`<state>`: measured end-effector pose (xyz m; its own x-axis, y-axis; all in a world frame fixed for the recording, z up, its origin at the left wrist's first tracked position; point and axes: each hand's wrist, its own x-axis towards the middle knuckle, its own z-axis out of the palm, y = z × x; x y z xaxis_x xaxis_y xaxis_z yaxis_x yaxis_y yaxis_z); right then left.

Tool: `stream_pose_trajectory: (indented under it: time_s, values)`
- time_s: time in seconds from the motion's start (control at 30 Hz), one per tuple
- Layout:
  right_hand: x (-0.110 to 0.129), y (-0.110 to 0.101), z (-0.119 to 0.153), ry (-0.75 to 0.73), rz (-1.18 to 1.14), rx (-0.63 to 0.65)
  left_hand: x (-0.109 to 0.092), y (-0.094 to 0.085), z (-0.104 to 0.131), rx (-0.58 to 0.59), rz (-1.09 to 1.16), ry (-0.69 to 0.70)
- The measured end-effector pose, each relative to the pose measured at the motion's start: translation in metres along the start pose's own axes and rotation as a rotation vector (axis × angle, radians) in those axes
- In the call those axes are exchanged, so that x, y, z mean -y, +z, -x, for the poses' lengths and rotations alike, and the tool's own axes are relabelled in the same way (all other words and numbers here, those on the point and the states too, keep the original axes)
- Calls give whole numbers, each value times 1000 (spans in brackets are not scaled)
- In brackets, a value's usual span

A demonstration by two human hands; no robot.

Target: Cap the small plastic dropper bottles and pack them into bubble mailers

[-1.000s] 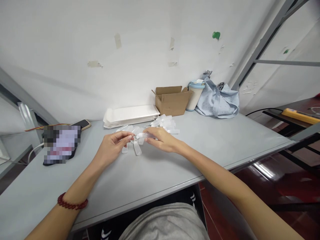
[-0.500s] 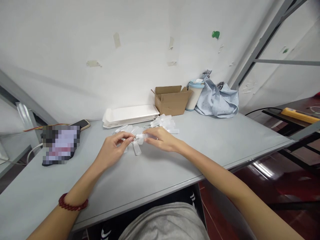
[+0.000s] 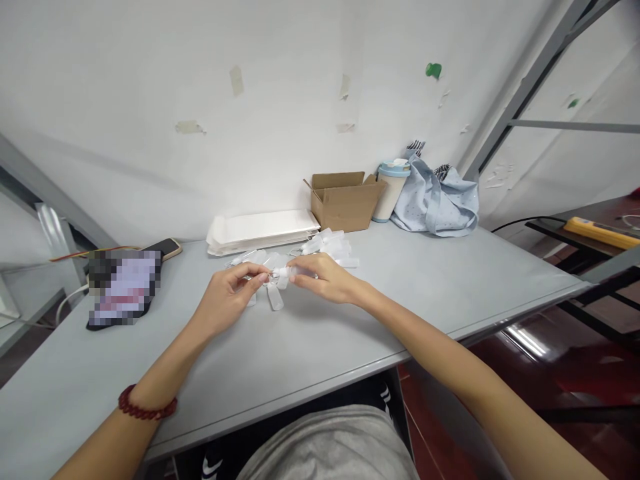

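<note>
Near the middle of the table my left hand (image 3: 227, 298) is closed in a pinch on a thin metal ring, only a bit of which shows at the fingertips. My right hand (image 3: 327, 279) pinches a translucent white plastic tag right beside it, mostly covered by the fingers. A hanging plastic tag (image 3: 275, 297) dangles below the two hands, with others partly hidden around it. Behind my hands lies a loose pile of similar tags (image 3: 330, 245), some with small metal loops.
White flat packets (image 3: 263, 228) are stacked by the wall, beside an open cardboard box (image 3: 346, 203). A lidded cup (image 3: 390, 191) and a light blue cloth bag (image 3: 437, 203) stand to the right. At left lie a phone (image 3: 171, 248) and a blurred-out item (image 3: 125, 290).
Both hands keep nearly the same pose, the fingers shifting very slightly at the tag and ring. The whole view has moved a little.
</note>
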<state>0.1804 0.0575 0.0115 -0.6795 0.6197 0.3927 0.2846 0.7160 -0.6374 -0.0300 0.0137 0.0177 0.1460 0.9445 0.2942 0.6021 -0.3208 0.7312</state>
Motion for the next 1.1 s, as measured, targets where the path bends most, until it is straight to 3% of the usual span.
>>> stream_pose_trajectory:
  time_s: [0.23,0.6,1.1]
  values:
    - [1,0,1,7,29,12,-1,1,0,5,-24,16]
    - [5,4,0,39,111,79,8,8,7,11,-127,189]
    - [4,8,2,27,118,110,7,12,9,55,-122,211]
